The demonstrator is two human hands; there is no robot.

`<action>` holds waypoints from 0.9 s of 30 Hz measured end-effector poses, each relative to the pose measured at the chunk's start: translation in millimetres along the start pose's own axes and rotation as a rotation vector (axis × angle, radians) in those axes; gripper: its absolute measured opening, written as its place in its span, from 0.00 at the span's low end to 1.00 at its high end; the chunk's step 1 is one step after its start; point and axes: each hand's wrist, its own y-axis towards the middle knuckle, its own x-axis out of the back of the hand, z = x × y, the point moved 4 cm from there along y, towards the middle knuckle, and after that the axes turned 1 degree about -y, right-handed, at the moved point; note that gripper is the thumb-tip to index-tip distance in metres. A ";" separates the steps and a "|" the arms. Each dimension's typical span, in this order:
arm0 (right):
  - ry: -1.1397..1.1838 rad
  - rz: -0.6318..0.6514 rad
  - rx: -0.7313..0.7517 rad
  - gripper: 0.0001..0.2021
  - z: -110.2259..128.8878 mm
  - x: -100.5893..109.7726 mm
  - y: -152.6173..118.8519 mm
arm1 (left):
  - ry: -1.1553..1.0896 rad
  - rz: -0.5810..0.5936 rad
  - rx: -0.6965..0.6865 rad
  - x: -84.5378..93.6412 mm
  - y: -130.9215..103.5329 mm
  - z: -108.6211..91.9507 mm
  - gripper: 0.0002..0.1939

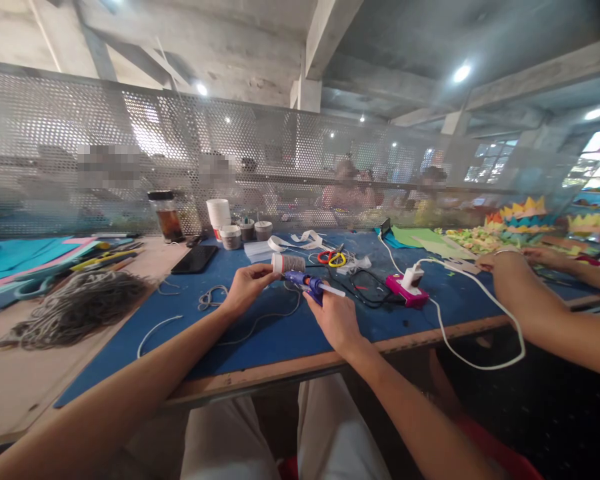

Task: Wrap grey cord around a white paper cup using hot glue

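Note:
My left hand (245, 287) is closed on a small paper cup (292, 262) that lies on its side in the air above the blue mat (260, 347). Its rim is white, and the body seems wound with grey cord. In my right hand (337, 320) is a purple hot glue gun (313, 285) with a white glue stick poking out of its back. The gun's nozzle points left, close against the cup; whether it touches, I cannot tell. A thin grey cord (275, 313) trails across the mat below my left hand.
Beyond my hands lie red and yellow scissors (336, 259), black cables and a white ribbon (300, 240). A pink power strip (407, 290) with a white looping cable sits right. Left are a phone (195, 260) and a cord bundle (80, 307). A co-worker's arm (540, 320) reaches in.

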 end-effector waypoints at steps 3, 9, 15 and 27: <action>0.001 -0.015 -0.011 0.15 -0.3 0.7 0.2 | 0.007 -0.002 0.010 0.0 0.0 0.6 0.16; -0.005 -0.029 -0.038 0.16 -1.3 1.6 0.4 | 0.019 0.023 0.012 -1.6 -1.7 -3.0 0.15; -0.003 -0.053 -0.053 0.15 -1.5 2.9 0.6 | 0.034 0.041 0.013 -4.1 -4.6 -9.4 0.16; -0.006 -0.069 -0.078 0.15 -3.2 4.2 1.0 | 0.037 0.061 -0.001 -5.3 -5.3 -7.5 0.16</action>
